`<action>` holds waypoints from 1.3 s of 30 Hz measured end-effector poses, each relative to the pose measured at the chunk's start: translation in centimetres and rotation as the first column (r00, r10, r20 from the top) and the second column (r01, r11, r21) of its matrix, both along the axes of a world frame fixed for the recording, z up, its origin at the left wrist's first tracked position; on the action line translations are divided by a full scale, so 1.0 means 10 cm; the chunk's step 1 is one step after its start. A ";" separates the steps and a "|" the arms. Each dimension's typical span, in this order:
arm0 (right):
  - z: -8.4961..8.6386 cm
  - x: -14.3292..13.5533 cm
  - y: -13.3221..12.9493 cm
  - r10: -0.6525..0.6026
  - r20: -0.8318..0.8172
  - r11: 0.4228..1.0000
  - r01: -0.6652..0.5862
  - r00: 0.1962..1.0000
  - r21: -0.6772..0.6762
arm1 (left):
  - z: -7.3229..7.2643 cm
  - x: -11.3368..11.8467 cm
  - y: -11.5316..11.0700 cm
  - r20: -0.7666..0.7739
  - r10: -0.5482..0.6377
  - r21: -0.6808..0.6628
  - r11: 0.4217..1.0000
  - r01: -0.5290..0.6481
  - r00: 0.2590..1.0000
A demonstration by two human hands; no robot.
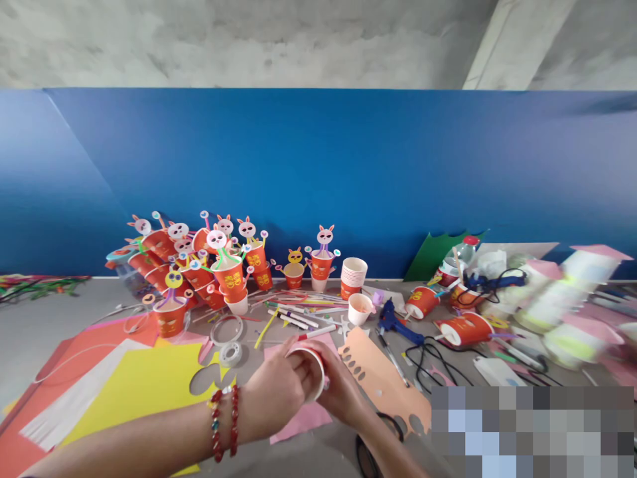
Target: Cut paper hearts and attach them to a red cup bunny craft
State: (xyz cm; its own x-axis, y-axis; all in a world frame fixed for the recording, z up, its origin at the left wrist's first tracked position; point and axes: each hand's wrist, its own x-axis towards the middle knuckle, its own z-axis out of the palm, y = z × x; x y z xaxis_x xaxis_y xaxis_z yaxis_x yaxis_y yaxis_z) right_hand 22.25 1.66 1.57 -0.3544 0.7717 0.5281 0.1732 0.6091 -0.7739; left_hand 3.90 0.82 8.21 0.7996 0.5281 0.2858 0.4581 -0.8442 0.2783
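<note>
Just in front of me, both hands hold a paper cup (314,364) tipped on its side, its white opening toward the left. My left hand (283,382), with red bead bracelets on the wrist, has its fingers inside the cup. My right hand (339,388) wraps round the cup's outside from the right. A small pink and white piece shows at the cup's rim. Pink paper (298,425) lies beneath the hands. What the fingertips touch inside the cup is hidden.
Red cups with rabbit faces (231,275) crowd the back left. A cup stack (353,272) and small white cup (360,309) stand mid-back. A blue glue gun (395,322), cables and peach paper (383,378) lie right; yellow paper (134,385) lies left.
</note>
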 end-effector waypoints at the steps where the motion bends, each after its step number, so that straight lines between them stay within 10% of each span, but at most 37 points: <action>1: 0.00 0.00 0.00 -0.002 -0.003 1.000 0.002 1.000 0.003 | -0.01 0.00 0.00 0.015 0.013 -0.003 1.000 -0.013 1.000; 11: 0.02 0.04 -0.02 -0.080 0.021 0.997 0.081 0.997 -0.016 | 0.26 -0.09 0.11 0.122 -0.031 -0.118 0.992 0.045 0.992; 15: 0.04 0.06 -0.02 -0.153 0.054 0.978 0.159 0.987 -0.133 | 0.29 -0.21 0.21 0.229 0.122 -0.272 0.961 -0.056 0.966; 19: 0.00 0.05 -0.03 -0.219 0.052 0.961 0.225 0.974 -0.162 | 0.09 -0.28 0.22 0.395 0.371 -0.518 0.846 -0.130 0.840; 23: -0.01 0.02 -0.06 -0.197 -0.040 0.971 0.189 0.980 -0.144 | -0.12 -0.29 0.22 0.583 0.492 -0.716 0.688 0.122 0.647; 28: 0.05 -0.04 -0.10 -0.008 -0.239 0.971 -0.050 0.971 -0.235 | -0.26 -0.26 0.25 0.689 0.583 -0.720 0.622 0.309 0.430; 39: 0.04 -0.04 -0.11 -0.074 -0.227 0.951 0.000 0.971 -0.309 | -0.46 -0.08 0.21 0.569 0.750 -0.770 0.344 0.538 0.336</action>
